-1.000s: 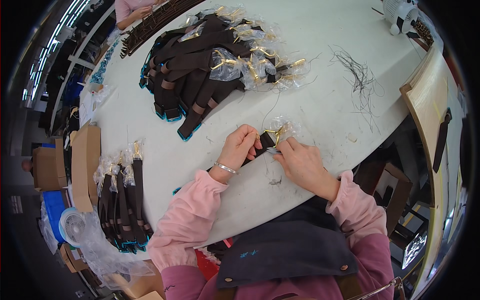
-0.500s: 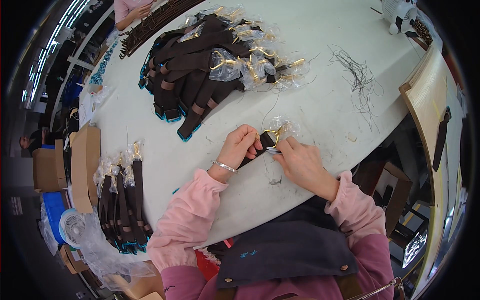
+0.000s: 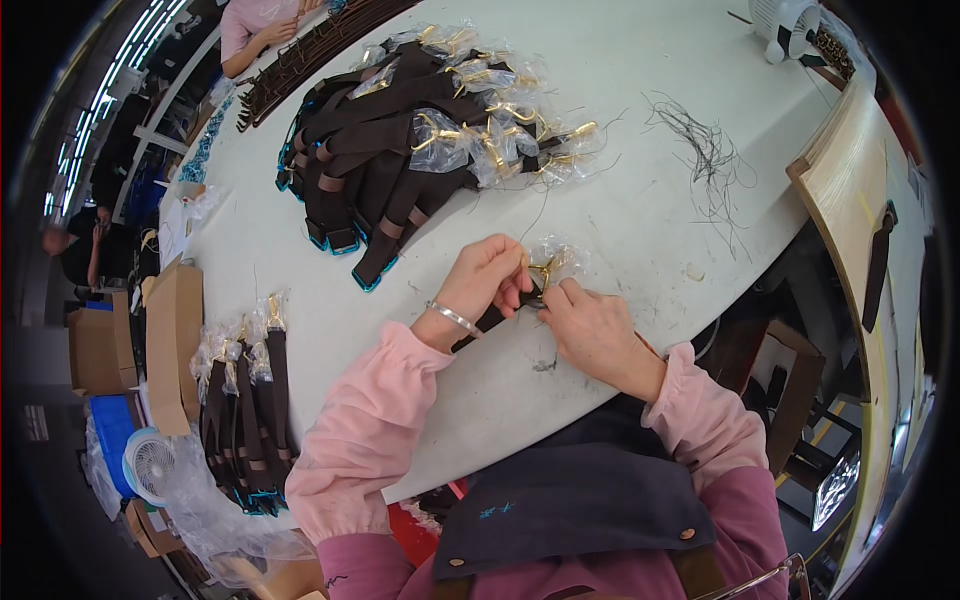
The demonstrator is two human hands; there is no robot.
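Note:
A dark brown webbing strap lies under my hands near the table's front edge. Its gold metal hook, partly wrapped in clear plastic, points away from me. My left hand is closed above the strap, thumb and forefinger pinching a thin dark thread beside the hook. Close by on the right, my right hand is closed around small metal thread snips, mostly covered by its fingers; the blades come up to the strap end.
A large heap of similar straps lies beyond my hands, a smaller bunch at the table's left edge. Loose threads and a white fan are at the far right. Another person's hand shows at the far left, cardboard boxes beside the table.
My left hand has shifted slightly up and toward the hook. The snips' blades, plainer before, are now largely hidden between the hands. The whole view has moved a little.

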